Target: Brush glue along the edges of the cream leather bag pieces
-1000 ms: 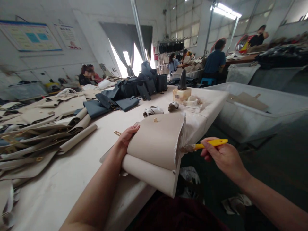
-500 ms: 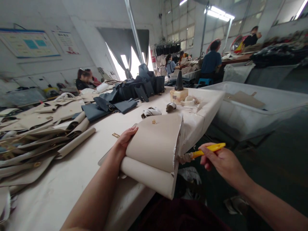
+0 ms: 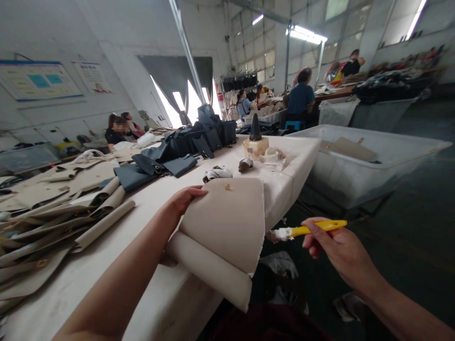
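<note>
My left hand (image 3: 187, 196) grips the far left edge of a beige leather bag piece (image 3: 227, 222), its fingers partly hidden by it. The piece has a small gold clasp (image 3: 228, 187) near its far end and a rolled fold near me, and its right edge juts past the table edge. In my right hand (image 3: 327, 239) is a brush with a yellow handle (image 3: 320, 227). White paste clumps on the brush's bristles (image 3: 280, 235), which are just off the piece's right edge; whether they touch it I cannot tell.
Beige bag pieces (image 3: 57, 213) heap on the table's left. Dark blue bags (image 3: 185, 142) stand behind. A glue pot with a black cone (image 3: 255, 130) and a tape roll (image 3: 270, 155) sit at the far corner. A white bin (image 3: 384, 161) stands right. Several people work beyond.
The brush has drawn a little away from the bag piece's right edge, to the right. My left hand has tilted the piece so its upper face shows more. The camera view has shifted.
</note>
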A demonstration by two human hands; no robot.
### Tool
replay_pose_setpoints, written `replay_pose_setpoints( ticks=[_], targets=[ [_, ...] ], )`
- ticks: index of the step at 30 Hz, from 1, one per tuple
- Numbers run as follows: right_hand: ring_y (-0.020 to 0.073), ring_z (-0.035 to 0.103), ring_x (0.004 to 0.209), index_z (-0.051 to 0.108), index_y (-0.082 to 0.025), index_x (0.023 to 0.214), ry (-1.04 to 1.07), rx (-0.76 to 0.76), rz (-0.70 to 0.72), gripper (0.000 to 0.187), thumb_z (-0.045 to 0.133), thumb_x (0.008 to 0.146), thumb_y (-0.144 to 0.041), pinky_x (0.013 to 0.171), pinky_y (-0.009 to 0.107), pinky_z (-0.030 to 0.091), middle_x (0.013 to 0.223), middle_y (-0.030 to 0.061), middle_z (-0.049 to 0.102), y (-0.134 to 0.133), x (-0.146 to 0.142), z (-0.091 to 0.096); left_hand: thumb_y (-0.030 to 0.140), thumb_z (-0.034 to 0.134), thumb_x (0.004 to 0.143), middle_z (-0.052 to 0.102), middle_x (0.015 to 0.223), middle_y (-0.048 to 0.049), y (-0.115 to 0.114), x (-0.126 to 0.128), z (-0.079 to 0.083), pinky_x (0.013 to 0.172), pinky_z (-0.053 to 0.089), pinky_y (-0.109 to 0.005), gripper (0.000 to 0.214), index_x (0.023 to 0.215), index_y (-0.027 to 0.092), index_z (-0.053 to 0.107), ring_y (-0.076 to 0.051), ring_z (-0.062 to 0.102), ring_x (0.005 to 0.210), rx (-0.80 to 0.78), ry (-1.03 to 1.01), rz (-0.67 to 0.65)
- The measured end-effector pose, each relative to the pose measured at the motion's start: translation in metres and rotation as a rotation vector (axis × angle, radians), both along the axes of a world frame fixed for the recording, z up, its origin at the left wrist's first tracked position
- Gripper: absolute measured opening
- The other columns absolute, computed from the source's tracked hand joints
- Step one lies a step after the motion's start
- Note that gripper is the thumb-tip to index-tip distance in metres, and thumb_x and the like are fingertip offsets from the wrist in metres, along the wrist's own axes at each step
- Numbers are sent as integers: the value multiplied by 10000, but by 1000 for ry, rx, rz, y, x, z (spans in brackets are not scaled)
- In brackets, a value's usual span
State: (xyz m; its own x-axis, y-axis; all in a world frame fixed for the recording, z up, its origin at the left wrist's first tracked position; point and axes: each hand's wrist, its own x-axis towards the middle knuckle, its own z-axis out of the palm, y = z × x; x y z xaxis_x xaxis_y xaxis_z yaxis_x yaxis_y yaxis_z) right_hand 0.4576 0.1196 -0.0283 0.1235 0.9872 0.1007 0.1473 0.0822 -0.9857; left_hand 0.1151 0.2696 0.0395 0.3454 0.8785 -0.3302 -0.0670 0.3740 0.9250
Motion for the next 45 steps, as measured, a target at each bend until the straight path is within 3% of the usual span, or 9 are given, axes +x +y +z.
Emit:
replay_pose_setpoints(
  ticks=[4, 7, 10, 14, 17, 20, 33, 37, 45],
  targets=[
    [146, 567, 475, 587, -136, 909, 19, 52, -78, 445, 542, 800, -565, 436, 246, 482, 604, 38, 630, 4, 12, 2, 74, 653, 681, 695, 646, -112, 20, 15, 22, 517, 553, -330, 96, 773, 91, 634, -234, 663, 534, -23, 122, -22],
    [140, 572, 475, 593, -135, 916, 32, 123, -127, 437, 554, 798, -554, 444, 241, 488, 611, 39, 640, 18, 19, 11, 91, 657, 702, 689, 625, -103, 27, 15, 28, 520, 549, -323, 83, 782, 100, 635, -222, 657, 521, 23, 99, 2],
    [130, 568, 457, 593, -142, 887, 37, 191, -140, 438, 567, 781, -566, 436, 227, 485, 591, 28, 639, 38, 14, 23, 121, 622, 747, 692, 631, -83, 25, 11, 26, 508, 541, -311, 123, 868, 105, 640, -199, 642, 490, 69, 96, 67],
    [117, 544, 395, 598, -147, 770, -44, 140, -1, 455, 553, 764, -600, 393, 206, 464, 509, 10, 611, 52, -11, 23, 119, 560, 788, 696, 658, -75, 18, 7, 11, 531, 544, -313, 171, 946, 100, 623, -191, 648, 511, 78, 93, 102],
    [113, 534, 365, 599, -147, 729, -80, 46, 93, 472, 541, 760, -614, 359, 195, 443, 474, 6, 596, 44, -25, 13, 117, 579, 773, 694, 662, -84, 16, 4, -2, 520, 540, -307, 151, 918, 95, 616, -197, 653, 522, 67, 88, 102],
    [119, 552, 393, 594, -150, 765, 0, 70, 18, 456, 555, 759, -604, 383, 204, 466, 508, 10, 610, 32, -25, 10, 131, 621, 749, 691, 659, -86, 16, 0, -9, 530, 540, -297, 110, 856, 105, 615, -199, 659, 542, 59, 74, 101],
    [131, 558, 438, 596, -175, 755, 23, 70, 44, 409, 503, 819, -568, 431, 225, 471, 572, 20, 613, 4, -30, -10, 145, 639, 739, 696, 644, -87, 17, 1, -4, 530, 547, -295, 92, 826, 116, 642, -203, 662, 543, 55, 75, 75],
    [133, 564, 473, 607, -161, 862, 66, 103, -86, 397, 525, 820, -547, 463, 228, 486, 602, 25, 628, 2, -9, -1, 129, 638, 729, 700, 654, -96, 19, 6, 21, 513, 542, -289, 140, 865, 98, 655, -201, 656, 526, 134, 74, 51],
    [144, 570, 506, 625, -169, 904, 30, 138, -377, 432, 532, 799, -577, 467, 227, 488, 617, 34, 643, 1, 33, 13, 60, 505, 801, 691, 648, -49, 28, 13, 123, 480, 507, -247, 218, 953, 91, 659, -156, 620, 497, 595, -24, 61]
  ],
)
